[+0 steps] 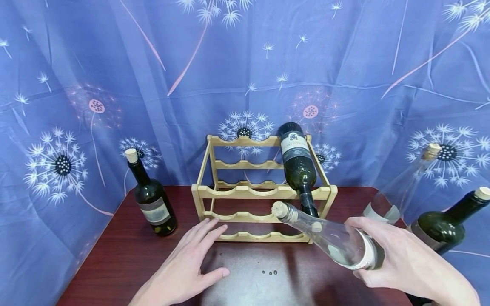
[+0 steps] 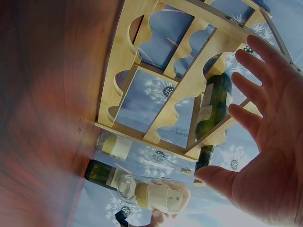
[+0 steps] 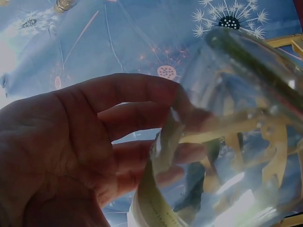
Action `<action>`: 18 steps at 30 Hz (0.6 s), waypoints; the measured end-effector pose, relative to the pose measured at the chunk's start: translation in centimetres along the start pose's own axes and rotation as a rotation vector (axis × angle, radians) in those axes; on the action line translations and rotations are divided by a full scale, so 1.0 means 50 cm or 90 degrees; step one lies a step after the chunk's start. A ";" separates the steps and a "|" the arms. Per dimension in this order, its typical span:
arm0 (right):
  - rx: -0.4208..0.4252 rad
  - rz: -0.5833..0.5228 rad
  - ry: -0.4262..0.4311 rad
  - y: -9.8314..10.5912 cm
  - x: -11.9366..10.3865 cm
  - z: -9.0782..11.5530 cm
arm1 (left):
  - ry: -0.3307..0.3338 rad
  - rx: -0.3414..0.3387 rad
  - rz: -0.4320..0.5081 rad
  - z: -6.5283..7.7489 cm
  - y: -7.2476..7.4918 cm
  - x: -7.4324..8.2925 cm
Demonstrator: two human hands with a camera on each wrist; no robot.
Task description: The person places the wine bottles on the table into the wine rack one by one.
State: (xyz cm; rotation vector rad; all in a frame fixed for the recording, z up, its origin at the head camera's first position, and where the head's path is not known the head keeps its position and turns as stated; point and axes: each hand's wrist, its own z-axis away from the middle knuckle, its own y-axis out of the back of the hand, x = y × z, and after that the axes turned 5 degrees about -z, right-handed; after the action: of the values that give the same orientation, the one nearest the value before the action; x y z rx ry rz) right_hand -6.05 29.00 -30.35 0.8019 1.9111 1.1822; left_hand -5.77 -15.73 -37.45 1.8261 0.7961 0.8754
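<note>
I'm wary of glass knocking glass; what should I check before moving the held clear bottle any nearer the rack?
1. Right hand gripping held clear bottle: ok.
2. Cork in its neck: ok.
3. Left hand holding nothing: ok.
4. Room on top tier of wooden rack: ok; only one dark bottle there.
5. Gap between those two bottles: cannot tell; they overlap in the head view.
6. Tabletop unmarked: not ok; small dark spots show.

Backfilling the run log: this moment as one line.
right grip: holds clear corked wine bottle | left grip: empty, near wooden wine rack | dark green wine bottle: racked on top, neck frontward
</note>
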 end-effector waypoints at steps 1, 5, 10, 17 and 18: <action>-0.003 0.000 -0.005 -0.001 -0.002 0.000 | 0.000 0.001 0.000 0.000 0.000 0.000; 0.004 0.013 0.022 -0.003 -0.007 0.002 | 0.002 -0.005 -0.001 -0.001 0.002 0.000; 0.016 0.022 0.054 -0.007 -0.011 0.003 | 0.006 -0.007 0.001 -0.001 0.006 0.000; 0.002 -0.002 0.068 -0.015 -0.019 -0.002 | 0.021 -0.012 0.006 0.001 0.008 0.001; 0.003 0.002 0.077 -0.016 -0.019 -0.002 | 0.022 -0.012 0.005 0.001 0.009 0.001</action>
State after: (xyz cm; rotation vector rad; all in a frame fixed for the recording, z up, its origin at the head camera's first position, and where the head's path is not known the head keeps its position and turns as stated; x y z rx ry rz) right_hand -5.74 27.87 -30.78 0.7511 2.0117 1.2546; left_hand -5.64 -15.88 -37.06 1.8031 0.7997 0.9198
